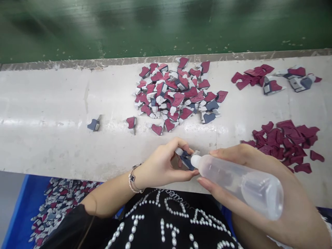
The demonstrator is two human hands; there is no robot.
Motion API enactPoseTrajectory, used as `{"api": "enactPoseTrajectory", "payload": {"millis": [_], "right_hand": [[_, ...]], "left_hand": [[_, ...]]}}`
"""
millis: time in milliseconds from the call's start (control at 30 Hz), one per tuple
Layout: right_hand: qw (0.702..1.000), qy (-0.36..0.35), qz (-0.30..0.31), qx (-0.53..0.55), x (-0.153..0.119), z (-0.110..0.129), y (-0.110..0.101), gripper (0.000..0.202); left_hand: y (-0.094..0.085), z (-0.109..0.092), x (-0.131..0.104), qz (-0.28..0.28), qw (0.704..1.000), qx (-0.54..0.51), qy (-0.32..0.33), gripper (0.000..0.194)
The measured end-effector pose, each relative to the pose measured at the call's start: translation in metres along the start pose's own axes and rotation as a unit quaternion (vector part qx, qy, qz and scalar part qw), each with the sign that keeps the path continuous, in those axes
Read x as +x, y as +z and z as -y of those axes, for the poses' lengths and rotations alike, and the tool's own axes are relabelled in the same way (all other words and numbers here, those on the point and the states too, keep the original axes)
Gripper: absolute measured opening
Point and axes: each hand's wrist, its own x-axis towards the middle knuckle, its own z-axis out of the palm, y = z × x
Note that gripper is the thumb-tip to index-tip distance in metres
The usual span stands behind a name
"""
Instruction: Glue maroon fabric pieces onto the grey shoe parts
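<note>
My left hand (pixel 166 162) pinches a small blue-and-grey plastic part (pixel 187 159) between thumb and fingers, just above the table's near side. In my right hand (pixel 249 176) is a clear squeeze bottle (pixel 238 185), tipped so its white nozzle (pixel 196 160) points down at the part. The nozzle meets or nearly meets the part; I cannot tell whether they touch. Some clear liquid shows inside the bottle. Beyond my hands lies a heap of maroon, grey and blue parts (pixel 178 91). Loose maroon pieces (pixel 287 138) lie by my right hand, partly hidden by it.
Two single parts, one blue-faced (pixel 93 124) and one maroon-faced (pixel 131 122), lie left of the heap. More maroon pieces (pixel 251 76) and several grey-blue parts (pixel 302 82) sit at the far right. A blue bin (pixel 22 207) full of parts stands lower left. A green wall (pixel 166 31) rises behind.
</note>
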Motion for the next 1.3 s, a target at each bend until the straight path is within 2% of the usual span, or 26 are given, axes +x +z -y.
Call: {"api": "enactPoseTrajectory", "payload": {"millis": [133,367,533,700,867,1100,1300], "right_hand": [[1.000,0.008,-0.017,-0.007,-0.002,-0.002,0.000,0.021],[1.000,0.004,0.025,0.000,-0.005,0.002,-0.001,0.016],[0.998,-0.001,0.052,-0.036,-0.012,0.000,-0.005,0.016],[0.999,0.017,0.035,0.000,-0.008,-0.001,-0.002,0.018],[0.998,0.034,-0.002,0.045,-0.004,0.002,0.001,0.013],[0.999,0.038,0.015,0.012,-0.004,0.003,-0.004,0.025],[0.999,0.028,0.018,0.008,-0.003,0.001,-0.005,0.022]], "left_hand": [[-0.001,0.003,0.000,0.007,1.000,-0.015,-0.003,0.047],[0.000,0.007,-0.002,-0.001,1.000,-0.011,-0.006,0.050],[0.000,0.010,-0.003,-0.006,1.000,0.008,-0.010,0.048],[0.000,0.006,-0.002,-0.003,1.000,0.013,-0.019,0.047],[-0.001,0.001,0.000,0.004,0.999,0.044,0.006,0.050],[-0.005,0.002,-0.001,-0.004,1.000,0.028,0.004,0.051],[-0.004,-0.001,0.001,-0.011,0.997,0.073,0.032,0.048]]}}
